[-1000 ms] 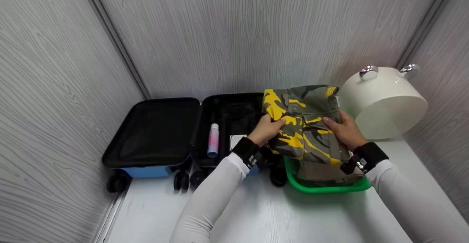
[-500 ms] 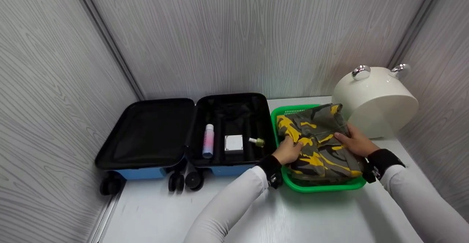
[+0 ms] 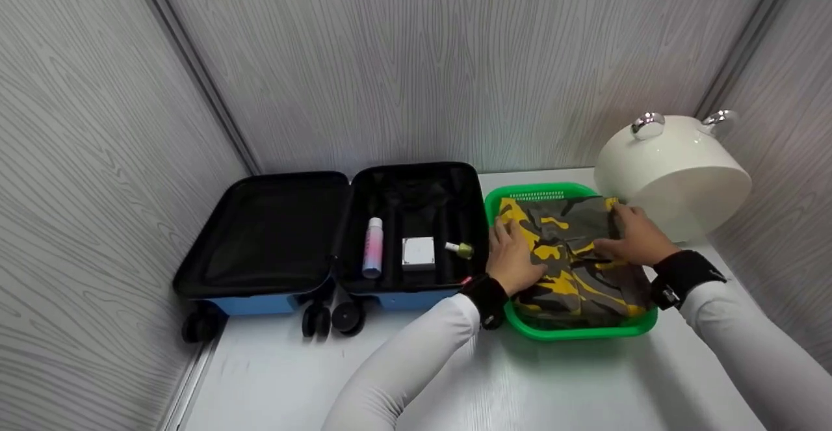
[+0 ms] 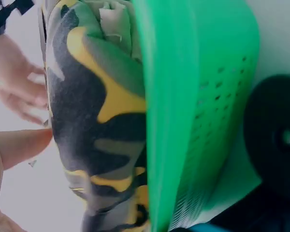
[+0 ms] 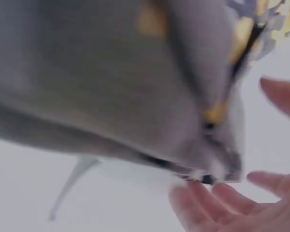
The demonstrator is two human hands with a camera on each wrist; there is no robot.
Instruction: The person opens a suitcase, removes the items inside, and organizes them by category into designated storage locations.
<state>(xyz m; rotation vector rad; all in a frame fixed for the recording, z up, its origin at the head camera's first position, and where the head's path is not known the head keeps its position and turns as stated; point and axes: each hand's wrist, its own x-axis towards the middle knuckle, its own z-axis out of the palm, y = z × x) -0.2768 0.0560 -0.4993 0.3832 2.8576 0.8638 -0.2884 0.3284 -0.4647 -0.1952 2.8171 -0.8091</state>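
In the head view, a folded yellow, grey and black camouflage garment (image 3: 562, 281) lies in a green plastic basket (image 3: 578, 335). My left hand (image 3: 513, 259) rests along the garment's left side with its fingers extended. My right hand (image 3: 640, 236) lies at the upper right of the garment, fingers spread. In the left wrist view, the thumb (image 4: 26, 145) reaches to the edge of the cloth beside the basket wall (image 4: 174, 106). The right wrist view is blurred; its fingertips (image 5: 198, 195) meet the garment's corner, with the thumb held apart.
Left of the basket lies an open blue suitcase (image 3: 260, 236) with black lining. In its right half are a pink-and-blue spray can (image 3: 373, 249), a white box (image 3: 418, 253) and a small green-and-white bottle (image 3: 460, 249). A white pot-like vessel (image 3: 676, 177) with chrome handles stands behind the basket.
The camouflage garment has come down into the green basket, over a brown cloth there. Both hands, which gripped its sides, have loosened and now lie flatter on it.
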